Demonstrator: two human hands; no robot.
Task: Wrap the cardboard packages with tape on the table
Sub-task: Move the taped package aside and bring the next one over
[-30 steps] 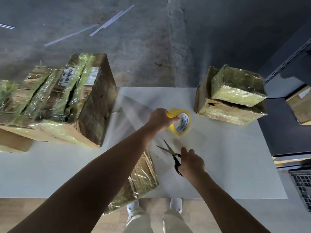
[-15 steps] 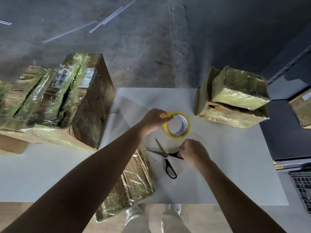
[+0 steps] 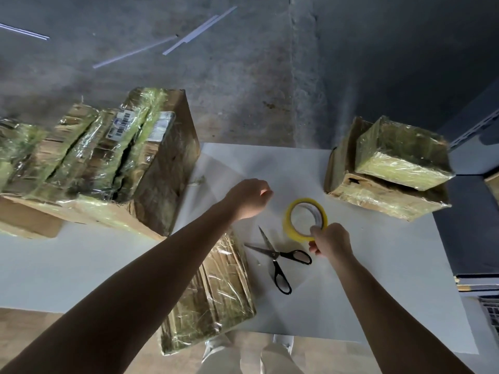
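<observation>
Right hand (image 3: 330, 242) pinches the near rim of a yellow ring-shaped roll of clear packing tape (image 3: 288, 225), thumb and fingers curled over its edge, forearm reaching in from the lower right. The roll is tilted up on the white table (image 3: 378, 279), its open core facing the camera, towards the right of the middle and just beyond a pair of black-handled steel scissors (image 3: 274, 255) lying with blades apart.

Left hand (image 3: 249, 197) hovers apart from the roll on its left, fingers curled into a loose fist with nothing visible in them, arm stretched long across the table.

Under that forearm a flat cardboard package wrapped in glossy yellowish tape (image 3: 216, 292) overhangs the table's near edge. A large taped cardboard box with a barcode label (image 3: 162, 168) sits on the left. Two stacked taped cardboard boxes (image 3: 399, 157) sit at the far right corner.
</observation>
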